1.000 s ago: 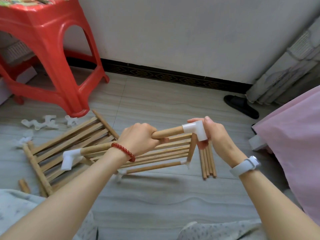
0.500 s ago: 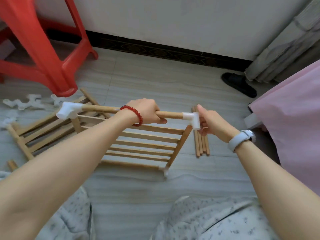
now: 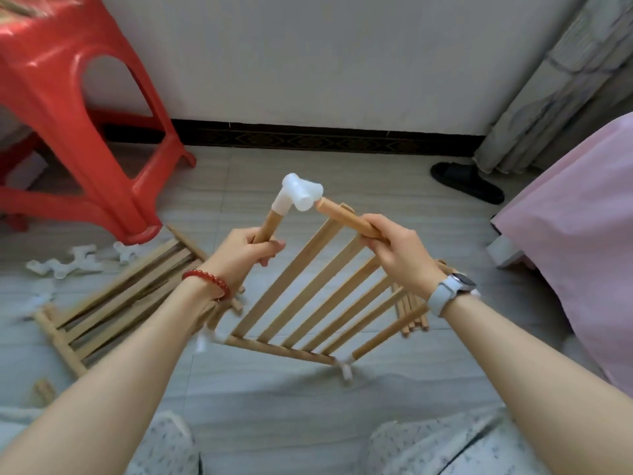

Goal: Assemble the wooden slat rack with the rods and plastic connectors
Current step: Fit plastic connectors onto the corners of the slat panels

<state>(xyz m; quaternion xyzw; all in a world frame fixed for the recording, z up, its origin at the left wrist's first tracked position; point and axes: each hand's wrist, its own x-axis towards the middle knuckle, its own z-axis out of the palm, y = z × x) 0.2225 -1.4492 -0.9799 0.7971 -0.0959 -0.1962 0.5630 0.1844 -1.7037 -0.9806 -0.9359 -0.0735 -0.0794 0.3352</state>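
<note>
My left hand grips a wooden rod that points up and away, with a white plastic connector on its top end. My right hand grips the upper rod of a slat panel. The bare end of that rod sits right beside the connector's open socket. The panel tilts up off the floor, and white connectors cap its lower corners. A second slat panel lies flat on the floor to the left.
A red plastic stool stands at the back left. Loose white connectors lie near its foot. A bundle of spare rods lies behind my right wrist. A black slipper and a pink bedspread are at the right.
The panel has swung from lying across to standing tilted up. My left hand now holds the rod upright with its connector on top; my right hand has shifted from the connector to the panel's rod.
</note>
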